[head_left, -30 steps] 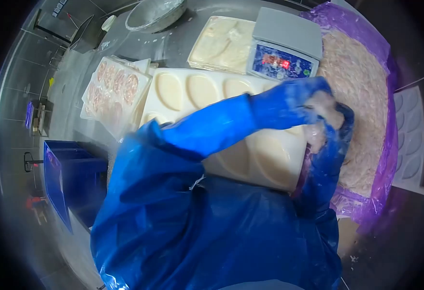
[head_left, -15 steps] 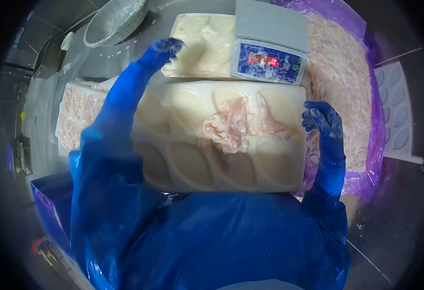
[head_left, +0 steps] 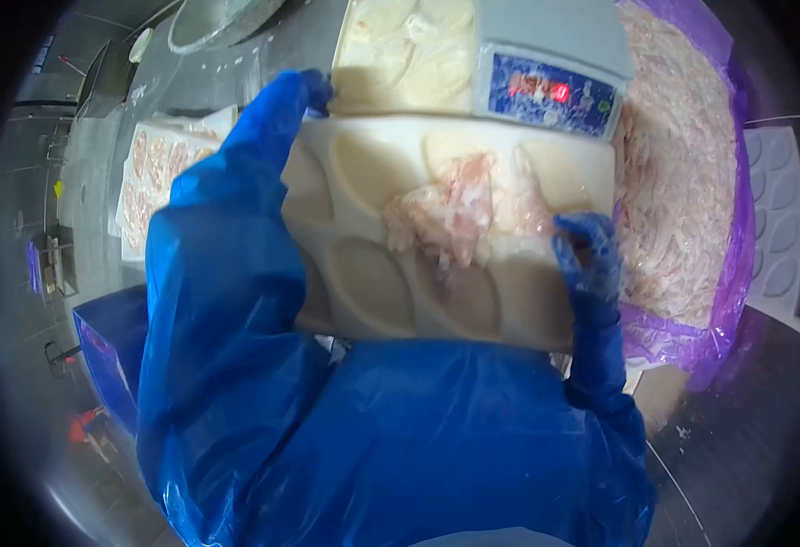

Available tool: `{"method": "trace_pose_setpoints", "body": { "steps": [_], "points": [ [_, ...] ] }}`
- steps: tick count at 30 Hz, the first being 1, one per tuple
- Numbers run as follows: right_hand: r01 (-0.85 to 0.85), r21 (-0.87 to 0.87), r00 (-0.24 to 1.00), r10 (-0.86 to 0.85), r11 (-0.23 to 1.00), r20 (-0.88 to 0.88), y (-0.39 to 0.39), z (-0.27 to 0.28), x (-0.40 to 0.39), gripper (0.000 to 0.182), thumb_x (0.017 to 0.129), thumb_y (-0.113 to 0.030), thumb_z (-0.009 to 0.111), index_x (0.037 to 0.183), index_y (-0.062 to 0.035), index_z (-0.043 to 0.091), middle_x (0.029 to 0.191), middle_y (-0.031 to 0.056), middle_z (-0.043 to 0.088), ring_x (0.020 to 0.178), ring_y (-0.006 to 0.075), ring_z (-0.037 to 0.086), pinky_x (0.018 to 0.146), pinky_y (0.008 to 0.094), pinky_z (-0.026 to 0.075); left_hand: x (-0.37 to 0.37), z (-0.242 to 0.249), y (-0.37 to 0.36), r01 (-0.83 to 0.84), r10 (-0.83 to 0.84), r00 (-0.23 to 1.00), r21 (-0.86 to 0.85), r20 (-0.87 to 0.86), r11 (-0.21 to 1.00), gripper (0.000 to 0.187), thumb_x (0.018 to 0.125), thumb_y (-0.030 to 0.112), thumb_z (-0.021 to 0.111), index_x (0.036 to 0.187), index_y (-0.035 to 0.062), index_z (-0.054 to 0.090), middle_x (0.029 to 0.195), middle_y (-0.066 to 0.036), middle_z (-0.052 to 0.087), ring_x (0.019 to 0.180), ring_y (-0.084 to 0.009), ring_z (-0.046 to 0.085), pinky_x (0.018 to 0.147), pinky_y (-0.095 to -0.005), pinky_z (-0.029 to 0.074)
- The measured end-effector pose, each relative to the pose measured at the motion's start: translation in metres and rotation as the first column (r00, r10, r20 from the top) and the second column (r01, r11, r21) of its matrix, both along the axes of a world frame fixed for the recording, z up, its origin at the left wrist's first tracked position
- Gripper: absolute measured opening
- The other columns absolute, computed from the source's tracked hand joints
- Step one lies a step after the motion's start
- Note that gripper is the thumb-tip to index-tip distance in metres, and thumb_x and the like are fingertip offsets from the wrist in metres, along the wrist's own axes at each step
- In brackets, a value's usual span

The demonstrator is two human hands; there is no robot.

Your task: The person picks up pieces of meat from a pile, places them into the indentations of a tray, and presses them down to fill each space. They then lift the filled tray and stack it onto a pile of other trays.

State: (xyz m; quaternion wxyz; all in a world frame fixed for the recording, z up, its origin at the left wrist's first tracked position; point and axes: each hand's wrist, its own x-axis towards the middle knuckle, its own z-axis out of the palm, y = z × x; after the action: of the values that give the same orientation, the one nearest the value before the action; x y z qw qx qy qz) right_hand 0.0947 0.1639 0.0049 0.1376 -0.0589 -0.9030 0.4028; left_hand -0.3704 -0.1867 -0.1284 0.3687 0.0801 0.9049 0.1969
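Note:
A white moulded tray (head_left: 364,273) with leaf-shaped hollows lies in front of me. A clump of raw chicken meat (head_left: 459,210) rests across its middle hollows, and a smaller raw strip (head_left: 526,205) lies to its right. My right hand (head_left: 589,255), in a wet blue glove, is over the tray's right end. Its fingers are curved and apart, with the tips close to the strip's lower end; whether they touch cannot be told. My left hand (head_left: 318,94), also gloved, is at the tray's far left corner beside a tub of pale, creamy mixture (head_left: 405,59). Its fingers are mostly hidden.
Behind the tray stands a scale (head_left: 550,87) with a lit red display. At right lies a large mass of raw meat (head_left: 678,182) in purple film (head_left: 733,273). A filled tray (head_left: 149,173) is at left, a metal bowl (head_left: 204,32) far left, another moulded tray (head_left: 776,205) far right.
My right hand has come left and down from the tray's edge to beside the meat strip. My left hand has dropped from over the creamy tub to the tray's corner. The view has shifted slightly.

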Motion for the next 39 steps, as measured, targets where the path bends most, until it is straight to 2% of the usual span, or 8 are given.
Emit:
{"method": "trace_pose_setpoints", "body": {
  "steps": [4,8,12,16,22,24,28,39],
  "points": [
    [-0.093,0.108,0.988,0.105,0.990,-0.114,-0.008,0.007,-0.006,0.025,0.085,0.001,0.070,0.110,-0.0055,0.069,0.108,0.0099,0.065,0.102,0.0259,0.063,0.089,0.0363,0.051,0.008,0.017,0.005,0.122,-0.149,0.987,-0.319,-0.059,0.940,0.037,0.085,0.038,0.069,0.103,0.0071,0.075,0.102,-0.018,0.074,0.091,-0.0321,0.072,0.080,-0.0446,0.055],
    [-0.156,0.205,0.986,0.164,0.966,-0.022,-0.010,0.011,0.009,0.021,0.086,-0.001,0.069,0.107,-0.0054,0.068,0.102,0.0098,0.067,0.100,0.0274,0.064,0.088,0.0377,0.051,0.104,0.097,0.009,0.404,-0.068,0.535,0.184,-0.842,0.896,0.033,0.097,0.031,0.064,0.109,0.0017,0.071,0.099,-0.013,0.073,0.090,-0.0212,0.069,0.087,-0.0336,0.053],
    [-0.250,0.254,0.966,0.258,0.934,0.003,0.001,0.010,0.023,0.020,0.085,-0.001,0.069,0.105,-0.0052,0.068,0.105,0.0101,0.069,0.101,0.0281,0.065,0.086,0.0394,0.051,0.246,0.156,0.066,0.567,-0.228,0.823,0.766,-0.519,0.303,0.036,0.094,0.025,0.069,0.124,0.0052,0.066,0.115,-0.011,0.068,0.104,-0.0293,0.065,0.097,-0.0359,0.049],
    [-0.102,0.766,0.908,0.373,0.635,-0.189,-0.010,0.036,-0.010,0.019,0.085,-0.003,0.070,0.104,-0.0048,0.068,0.109,0.0103,0.069,0.101,0.0276,0.065,0.086,0.0396,0.052,0.300,0.140,0.088,0.829,-0.376,0.503,0.310,-0.778,0.465,0.040,0.084,0.018,0.072,0.122,0.0066,0.067,0.116,-0.014,0.065,0.105,-0.0340,0.062,0.095,-0.0425,0.050],
    [-0.309,0.281,0.928,0.353,0.908,-0.119,-0.071,-0.016,-0.052,0.030,0.082,-0.008,0.075,0.111,-0.0044,0.066,0.103,0.0105,0.067,0.092,0.0262,0.065,0.087,0.0404,0.053,0.309,0.122,0.080,0.760,-0.265,0.529,0.312,-0.806,0.570,0.039,0.081,0.009,0.071,0.119,0.0047,0.065,0.109,-0.016,0.066,0.098,-0.0388,0.062,0.089,-0.0452,0.051],
    [-0.163,-0.539,0.985,0.171,0.827,-0.035,-0.081,-0.008,-0.048,0.026,0.085,-0.006,0.075,0.108,-0.0033,0.065,0.097,0.0071,0.063,0.089,0.0197,0.061,0.086,0.0337,0.051,0.319,0.131,0.074,0.622,-0.157,0.737,0.568,-0.658,0.540,0.032,0.088,0.011,0.069,0.119,0.0021,0.065,0.109,-0.019,0.067,0.101,-0.0338,0.065,0.091,-0.0395,0.051],
    [-0.311,-0.509,0.950,0.259,0.803,-0.173,-0.105,0.035,-0.054,0.020,0.093,-0.005,0.070,0.110,-0.0051,0.059,0.097,-0.0001,0.059,0.091,0.0084,0.056,0.083,0.0249,0.048,0.344,0.146,0.054,-0.055,-0.114,0.991,0.992,0.069,0.117,0.034,0.101,0.008,0.060,0.134,0.0009,0.055,0.123,-0.010,0.065,0.109,-0.0166,0.062,0.095,-0.0323,0.051],
    [-0.335,-0.708,0.924,0.365,0.622,-0.116,-0.204,0.027,-0.092,0.022,0.095,-0.006,0.067,0.115,-0.0037,0.057,0.092,0.0022,0.064,0.082,0.0085,0.060,0.071,0.0227,0.050,0.298,0.162,-0.071,-0.031,0.220,0.972,0.891,-0.078,0.454,0.043,0.099,0.015,0.066,0.139,0.0055,0.055,0.109,-0.005,0.068,0.092,-0.0118,0.063,0.081,-0.0273,0.054]
  ]
}}
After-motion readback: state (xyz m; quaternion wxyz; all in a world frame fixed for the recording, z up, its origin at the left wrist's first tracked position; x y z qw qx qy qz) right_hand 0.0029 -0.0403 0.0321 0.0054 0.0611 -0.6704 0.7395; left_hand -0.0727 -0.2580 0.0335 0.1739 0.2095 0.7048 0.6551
